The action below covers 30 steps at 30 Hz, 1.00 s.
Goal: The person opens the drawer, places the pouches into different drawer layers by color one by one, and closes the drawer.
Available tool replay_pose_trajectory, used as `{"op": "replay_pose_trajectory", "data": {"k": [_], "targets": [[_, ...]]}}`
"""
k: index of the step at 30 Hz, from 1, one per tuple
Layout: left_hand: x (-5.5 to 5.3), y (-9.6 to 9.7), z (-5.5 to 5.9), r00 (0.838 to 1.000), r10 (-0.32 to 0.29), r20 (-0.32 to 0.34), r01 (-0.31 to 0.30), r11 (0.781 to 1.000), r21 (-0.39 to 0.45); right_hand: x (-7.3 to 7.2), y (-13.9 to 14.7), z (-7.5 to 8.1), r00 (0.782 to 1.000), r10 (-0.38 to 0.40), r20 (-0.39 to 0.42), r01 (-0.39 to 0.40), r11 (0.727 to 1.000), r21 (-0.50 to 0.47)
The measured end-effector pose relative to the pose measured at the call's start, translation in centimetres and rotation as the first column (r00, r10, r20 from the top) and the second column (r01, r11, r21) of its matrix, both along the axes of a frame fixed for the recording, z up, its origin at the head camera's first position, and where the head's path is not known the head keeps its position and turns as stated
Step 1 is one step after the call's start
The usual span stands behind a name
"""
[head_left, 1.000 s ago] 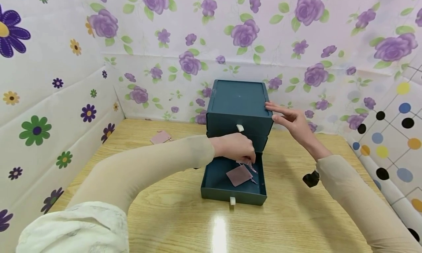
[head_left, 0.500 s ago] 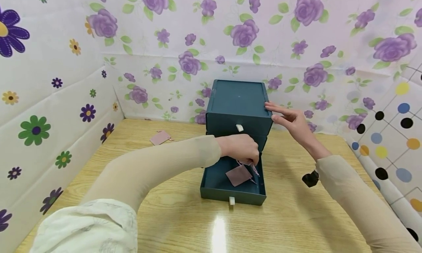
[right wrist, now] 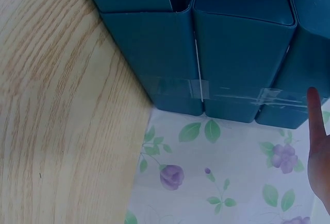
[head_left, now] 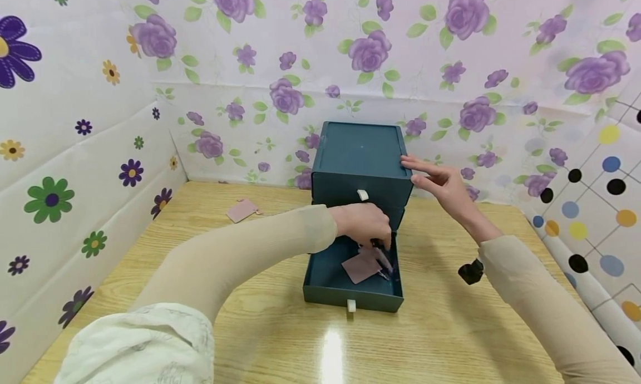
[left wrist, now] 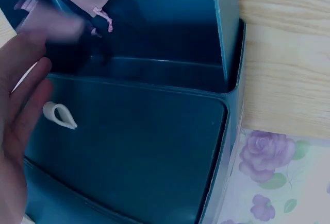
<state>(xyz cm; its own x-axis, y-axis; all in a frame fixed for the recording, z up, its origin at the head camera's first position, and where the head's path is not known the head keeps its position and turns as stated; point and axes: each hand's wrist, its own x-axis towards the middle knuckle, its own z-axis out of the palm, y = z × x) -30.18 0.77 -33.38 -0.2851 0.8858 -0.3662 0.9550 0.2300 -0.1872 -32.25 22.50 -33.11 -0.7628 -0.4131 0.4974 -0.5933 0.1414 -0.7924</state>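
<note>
A dark blue set of stacked drawers stands against the back wall, its bottom drawer pulled out. My left hand is over that drawer, fingers slightly parted. Just beneath its fingertips is a blurred pink drawstring pouch, overlapping them in the left wrist view. Another pink drawstring pouch lies flat on the drawer floor. My right hand rests its fingertips on the top right edge of the drawer set, its fingers extended. The right wrist view shows only part of this hand at its edge.
One more pink pouch lies on the wooden table, back left, beyond the left forearm. White tabs mark the drawer fronts, such as the upper pull tab. Flowered cloth covers the walls behind and at the left.
The left hand moved slightly right, then its curled fingers loosened. The pouch it gripped by the string now shows blurred and lower under the fingertips. The right hand has stayed in place.
</note>
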Motion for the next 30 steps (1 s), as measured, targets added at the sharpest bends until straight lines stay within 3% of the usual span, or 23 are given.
{"op": "replay_pose_trajectory", "data": {"k": [5, 16, 19, 25, 30], "targets": [[0.0, -0.2, 0.4, 0.997, 0.059, 0.044, -0.057, 0.997, -0.045, 0.0, -0.1, 0.1, 1.0, -0.013, 0.007, 0.013, 1.0, 0.007], [0.2, -0.9, 1.0, 0.983, 0.121, 0.141, -0.115, 0.992, -0.051, 0.1, -0.1, 0.1, 1.0, -0.017, 0.009, 0.016, 1.0, 0.022], [0.7, -1.3, 1.4, 0.972, 0.142, 0.187, -0.133, 0.989, -0.062, 0.0, -0.1, 0.1, 1.0, -0.014, 0.012, 0.014, 1.0, 0.019], [2.2, -2.5, 2.1, 0.965, 0.15, 0.215, -0.144, 0.989, -0.043, -0.1, 0.0, 0.0, 1.0, -0.023, 0.015, 0.023, 1.0, 0.02], [2.8, -4.0, 2.4, 0.953, 0.165, 0.253, -0.167, 0.986, -0.014, -0.1, 0.0, -0.1, 1.0, -0.025, 0.011, 0.025, 0.999, 0.028]]}}
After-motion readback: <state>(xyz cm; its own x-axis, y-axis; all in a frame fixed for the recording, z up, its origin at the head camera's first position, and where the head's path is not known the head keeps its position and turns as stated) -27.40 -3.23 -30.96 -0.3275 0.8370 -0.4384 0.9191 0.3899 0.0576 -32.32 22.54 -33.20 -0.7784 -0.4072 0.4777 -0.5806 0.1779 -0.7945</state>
